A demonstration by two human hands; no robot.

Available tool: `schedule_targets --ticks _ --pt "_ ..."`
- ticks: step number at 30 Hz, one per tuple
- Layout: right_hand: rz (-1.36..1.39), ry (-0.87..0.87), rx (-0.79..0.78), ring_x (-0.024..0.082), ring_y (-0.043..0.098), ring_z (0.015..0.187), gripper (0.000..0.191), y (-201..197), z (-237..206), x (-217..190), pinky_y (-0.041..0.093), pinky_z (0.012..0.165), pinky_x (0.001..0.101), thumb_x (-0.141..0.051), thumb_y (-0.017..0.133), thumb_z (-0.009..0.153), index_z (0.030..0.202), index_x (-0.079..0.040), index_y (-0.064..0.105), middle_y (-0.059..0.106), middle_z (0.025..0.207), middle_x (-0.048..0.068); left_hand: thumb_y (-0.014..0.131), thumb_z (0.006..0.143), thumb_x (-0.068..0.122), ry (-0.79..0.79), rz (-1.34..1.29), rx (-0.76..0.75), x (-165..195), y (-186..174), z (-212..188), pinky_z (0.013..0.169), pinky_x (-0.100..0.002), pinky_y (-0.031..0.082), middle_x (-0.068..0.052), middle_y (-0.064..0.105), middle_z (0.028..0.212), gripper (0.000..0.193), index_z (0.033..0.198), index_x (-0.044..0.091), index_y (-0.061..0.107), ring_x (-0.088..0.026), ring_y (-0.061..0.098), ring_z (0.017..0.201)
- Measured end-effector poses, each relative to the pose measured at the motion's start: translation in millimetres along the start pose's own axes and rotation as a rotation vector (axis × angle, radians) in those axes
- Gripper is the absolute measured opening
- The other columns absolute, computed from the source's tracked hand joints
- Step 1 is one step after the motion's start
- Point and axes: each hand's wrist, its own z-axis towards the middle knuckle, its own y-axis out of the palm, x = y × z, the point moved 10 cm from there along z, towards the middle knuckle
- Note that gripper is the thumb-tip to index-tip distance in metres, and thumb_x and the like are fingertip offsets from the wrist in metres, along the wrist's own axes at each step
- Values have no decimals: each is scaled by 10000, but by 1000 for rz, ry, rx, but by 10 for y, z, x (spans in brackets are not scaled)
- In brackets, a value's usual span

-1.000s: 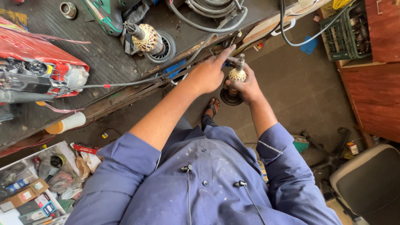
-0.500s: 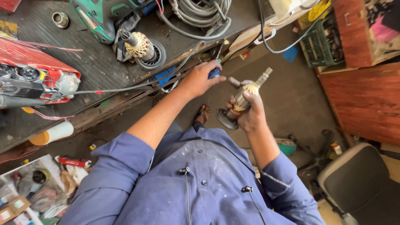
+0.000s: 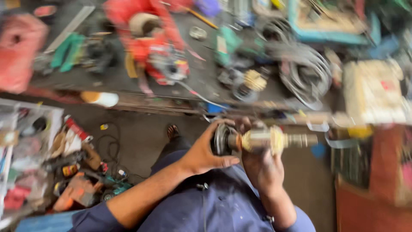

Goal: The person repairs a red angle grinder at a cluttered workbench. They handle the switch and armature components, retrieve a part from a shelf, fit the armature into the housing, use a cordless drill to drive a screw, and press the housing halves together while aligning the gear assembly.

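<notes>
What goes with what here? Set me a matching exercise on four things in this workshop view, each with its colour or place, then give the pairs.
Things:
1. motor armature
2. power tool
3. cable coil
4. shirt

Colour or place:
A. red, on the workbench
B. blue, worn by the person
C. held between the left hand and the right hand
D. grey, on the bench farther right

Pairs: 1-C, 2-A, 3-D, 4-B
</notes>
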Motion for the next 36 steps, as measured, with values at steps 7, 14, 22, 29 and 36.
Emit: schedule_targets --ticks 7,14,22,29,36 --pt "-815 78 -467 281 621 1299 760 1307 286 691 525 1092 434 -60 887 752 1407 40 516 617 1413 190 891 751 266 242 86 209 1008 -1296 -907 1165 -332 448 -117 594 1417 916 1519 24 453 -192 576 1333" --pt "-950 762 -425 174 668 911 538 1956 611 2577 568 764 342 -81 849 782 1281 10 668 746 1104 161 934 753 316 482 186 580 2237 -2607 -1849 1059 -367 578 -101 617 1282 870 1437 38 475 -241 677 1254" --pt "-1618 -289 -401 421 540 1281 1021 2845 1833 3256 460 1079 464 -264 939 708 1500 44 373 524 1380 271 976 554 279 302 1489 679 3665 -3534 -2222 798 -410 579 -161 654 1127 810 1242 38 622 -341 706 957" --pt "-1877 -133 -322 535 320 1407 1335 2851 2253 3706 261 1179 512 -267 1020 530 1550 65 226 375 1517 289 960 601 307 433 1343 454 4141 -3858 -1965 941 -419 566 -144 660 1152 811 1262 26 586 -309 683 1051" --pt "-1484 -93 -284 379 461 1445 1192 2855 1908 3397 388 1221 441 -172 954 594 1571 8 297 426 1524 221 982 718 320 644 1224 206 4204 -3740 -1293 1003 -382 534 -112 629 1198 763 1290 36 565 -270 642 1120"
